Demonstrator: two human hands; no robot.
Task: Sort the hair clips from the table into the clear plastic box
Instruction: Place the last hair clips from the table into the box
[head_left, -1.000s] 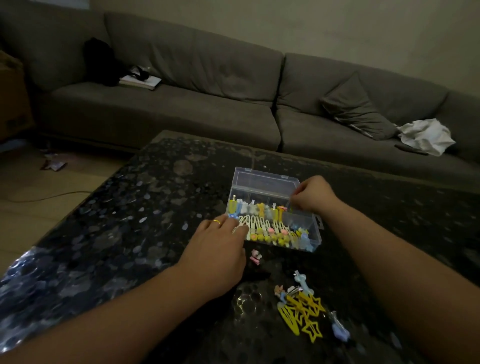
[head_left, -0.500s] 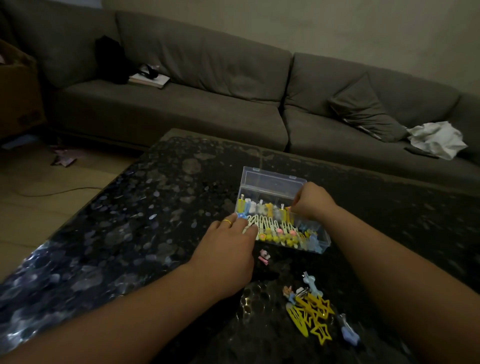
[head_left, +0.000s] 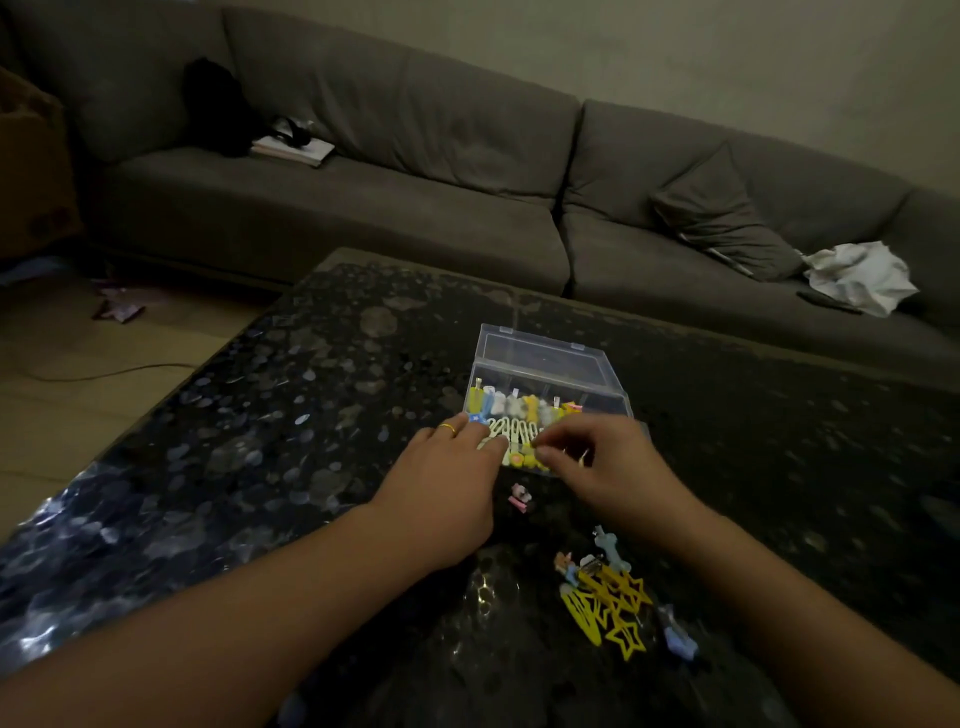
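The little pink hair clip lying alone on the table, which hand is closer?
Left, just beside the pink clip; the right hand sits farther up.

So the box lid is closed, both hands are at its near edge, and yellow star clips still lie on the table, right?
Not quite: the head view shows the clear plastic box with its lid open. Both hands, left hand and right hand, are at its near edge, and yellow star clips still lie on the table.

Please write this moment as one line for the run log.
left hand: rests at clear plastic box, open | right hand: fingers curled over box front row, grip unclear | loose hair clips on table
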